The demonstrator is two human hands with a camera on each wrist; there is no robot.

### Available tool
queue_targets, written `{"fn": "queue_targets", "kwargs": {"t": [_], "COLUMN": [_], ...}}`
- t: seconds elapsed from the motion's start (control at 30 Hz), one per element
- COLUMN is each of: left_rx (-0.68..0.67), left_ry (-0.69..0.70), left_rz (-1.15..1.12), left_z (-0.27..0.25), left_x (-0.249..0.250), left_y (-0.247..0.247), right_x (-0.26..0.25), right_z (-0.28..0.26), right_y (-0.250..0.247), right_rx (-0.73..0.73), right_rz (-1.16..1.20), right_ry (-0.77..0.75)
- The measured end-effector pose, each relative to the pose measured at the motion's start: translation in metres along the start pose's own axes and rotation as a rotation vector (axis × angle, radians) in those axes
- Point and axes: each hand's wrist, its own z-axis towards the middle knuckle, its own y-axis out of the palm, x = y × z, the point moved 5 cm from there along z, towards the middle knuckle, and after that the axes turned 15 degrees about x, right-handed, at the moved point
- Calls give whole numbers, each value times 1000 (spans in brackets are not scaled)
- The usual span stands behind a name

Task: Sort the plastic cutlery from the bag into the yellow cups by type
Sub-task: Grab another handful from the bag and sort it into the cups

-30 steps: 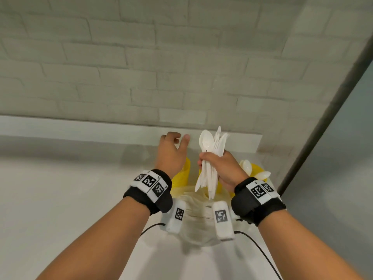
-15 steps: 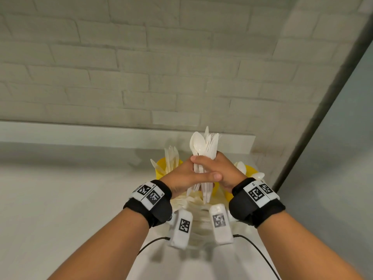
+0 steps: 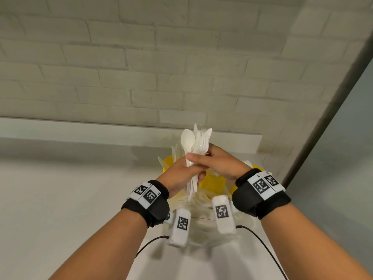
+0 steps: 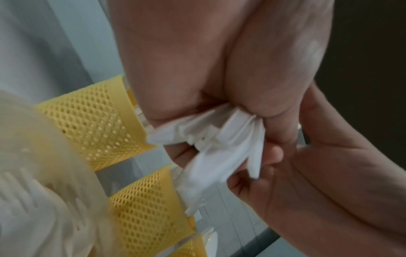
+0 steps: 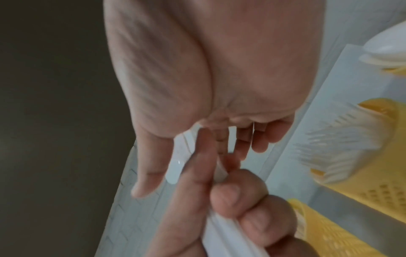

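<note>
We hold a bundle of white plastic cutlery (image 3: pixel 193 154) upright above the yellow cups, our left hand (image 3: pixel 181 176) wrapped around the handles low down and our right hand (image 3: pixel 220 162) curled around the same bundle higher up, spoon bowls sticking out on top. Below and behind our hands stand the yellow mesh cups (image 4: pixel 98 125): the left one (image 3: pixel 167 162) holds white pieces we cannot tell by type, another holds forks (image 5: pixel 342 149), and the right one (image 3: pixel 256 167) holds spoons. The clear bag (image 3: pixel 203 211), nearer us, still contains white cutlery.
</note>
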Motion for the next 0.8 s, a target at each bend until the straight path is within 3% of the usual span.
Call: {"fn": "queue_targets", "kwargs": {"t": [0.23,0.43,0.67,0.8], "left_rx": [-29,-33,-3,51], "left_ry": [-157,-194,-154,-146], "left_rz": [-292,-236,-184,-240], "left_z": [-10,-17,-22,-20], "left_x": [-5,-3,-4,0], "left_y": [-12,-19,-22,-28], "right_x": [-4,-10,-17,-11], "right_z": [-3,-1,2,6], "right_y": [3,9,12,8], "right_rx": [135,288,247,323], "right_rz": [260,409,403,441], "right_ry": [42,44,52,113]}}
